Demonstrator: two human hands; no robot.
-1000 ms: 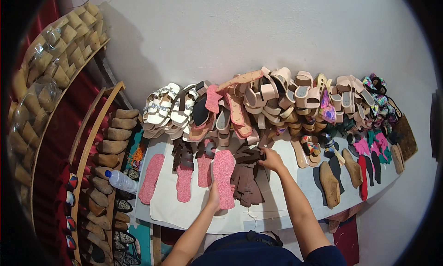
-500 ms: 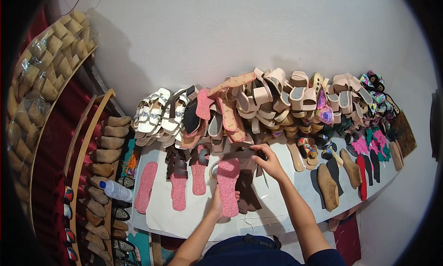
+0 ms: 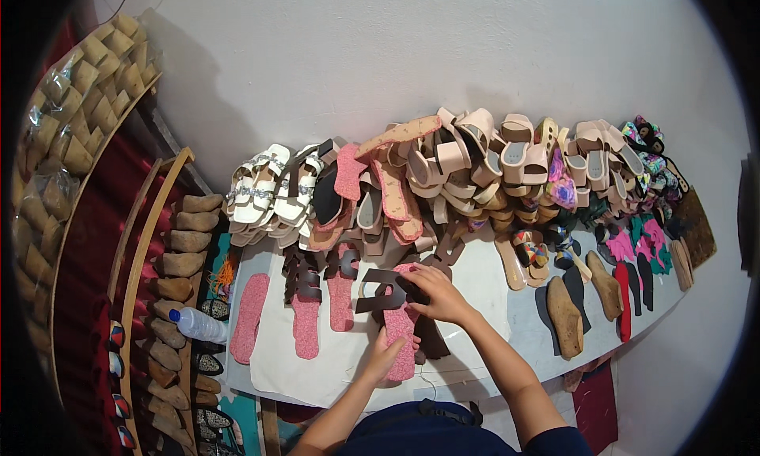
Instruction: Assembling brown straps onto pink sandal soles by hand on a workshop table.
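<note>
My left hand (image 3: 385,356) grips the lower part of a pink, speckled insole (image 3: 401,369), held upright over the table. My right hand (image 3: 440,294) holds a dark brown sandal strap (image 3: 381,291) across the insole's upper part; the strap's cut ends stick out to the left. Beneath and behind the insole lie more dark brown strap pieces (image 3: 432,339), partly hidden. To the left are two pink insoles with dark brown straps on them, one lower (image 3: 305,329) and one higher (image 3: 341,305). A plain pink insole (image 3: 250,317) lies farther left.
A heap of sandals (image 3: 518,167) lines the table's back against the wall. Wooden shoe lasts (image 3: 564,317) and dark sole pieces lie at the right. On the left stand a water bottle (image 3: 198,326) and a rack of lasts (image 3: 178,264). White sheeting (image 3: 273,369) covers part of the table.
My right hand has moved left and down, bringing the dark brown strap across the insole's upper part. The insole has shifted slightly right and down with my left hand.
</note>
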